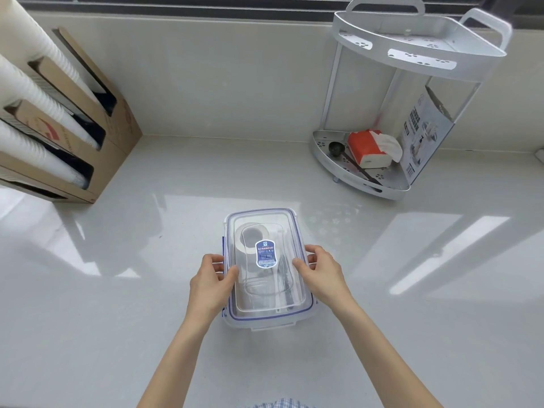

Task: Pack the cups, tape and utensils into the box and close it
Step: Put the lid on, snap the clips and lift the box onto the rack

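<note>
- The box (269,318) is a clear plastic rectangle whose long axis runs away from the person, tilted slightly so the far end leans left.
- It sits on the white counter (382,319), near the front edge, directly before the person.
- The lid (259,219) lies flat on top; it is see-through with a blue seal line around its rim and a small blue label (265,253) at its centre.
- Through the lid a roll of tape (240,245) shows at the far left end; other contents are too blurred to name.
- The left hand (210,282) grips the box's left long side, thumb on the lid, fingers curled over the edge.
- The right hand (319,272) grips the right long side likewise, thumb pressing the lid.
- Stacked white cups (44,113) lean in a cardboard holder (117,131) far left.
- A white corner rack (406,54) stands far right, holding a tissue pack (368,148).
</note>
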Available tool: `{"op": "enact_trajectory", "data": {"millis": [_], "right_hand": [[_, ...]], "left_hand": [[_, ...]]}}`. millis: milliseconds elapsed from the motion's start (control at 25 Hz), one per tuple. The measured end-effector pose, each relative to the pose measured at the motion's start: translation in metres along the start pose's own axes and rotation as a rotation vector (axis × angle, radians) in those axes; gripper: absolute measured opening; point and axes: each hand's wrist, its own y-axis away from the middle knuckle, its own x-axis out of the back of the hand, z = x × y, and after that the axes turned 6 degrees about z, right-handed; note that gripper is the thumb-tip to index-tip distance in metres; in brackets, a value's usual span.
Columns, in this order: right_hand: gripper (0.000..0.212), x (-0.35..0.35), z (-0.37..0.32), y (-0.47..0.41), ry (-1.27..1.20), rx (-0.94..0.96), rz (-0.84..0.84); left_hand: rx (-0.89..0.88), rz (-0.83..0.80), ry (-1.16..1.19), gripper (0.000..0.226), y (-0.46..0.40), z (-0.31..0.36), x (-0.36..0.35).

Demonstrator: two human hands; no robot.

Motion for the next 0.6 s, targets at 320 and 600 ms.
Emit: {"op": "enact_trajectory", "data": {"millis": [320, 600], "right_hand": [[0.045, 0.012, 0.014, -0.002, -0.132, -0.107, 0.058], [0.041, 0.015, 0.027, -0.003, -0.163, -0.041, 0.180]], "left_hand": [[-0.025, -0.093, 0.080, 0.034, -0.009, 0.010, -0.018], [-0.107, -0.173, 0.164, 0.036, -0.012, 0.006, -0.032]]}}
